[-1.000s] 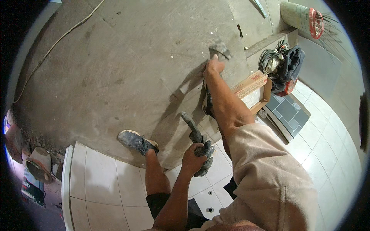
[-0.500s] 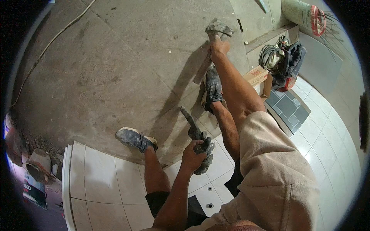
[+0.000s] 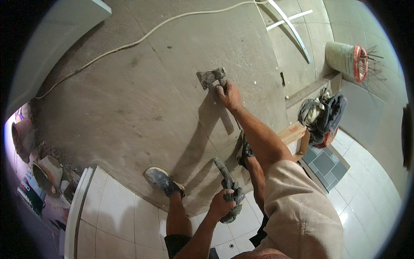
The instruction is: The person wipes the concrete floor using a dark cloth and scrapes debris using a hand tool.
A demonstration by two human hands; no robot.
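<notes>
My right hand (image 3: pixel 229 96), stretched forward over the grey floor (image 3: pixel 129 112), grips a hatchet-like tool (image 3: pixel 210 77). Its wide flat head is smeared with grey and points left. A brown strip below the hand may be its handle or a shadow. Close to my body, the fingers of my left hand (image 3: pixel 221 203) are closed round a dark, mortar-smeared bundle (image 3: pixel 235 203). One long narrow piece of it sticks up and forward. Whether the bundle is a glove or a tool, I cannot make out.
A pale cable (image 3: pixel 146 36) crosses the floor at the far side. White strips (image 3: pixel 293 32) lie beyond it. To the right are a bucket of thin rods (image 3: pixel 340 56), coiled cables (image 3: pixel 310 111), a cardboard box (image 3: pixel 293 134) and a grey tile panel (image 3: pixel 325 166). Broken pots (image 3: pixel 47 172) stand left.
My right hand has swung left with the tool, whose head now points left. My left hand still holds the dark bundle. The view has shifted, showing more of the far floor.
</notes>
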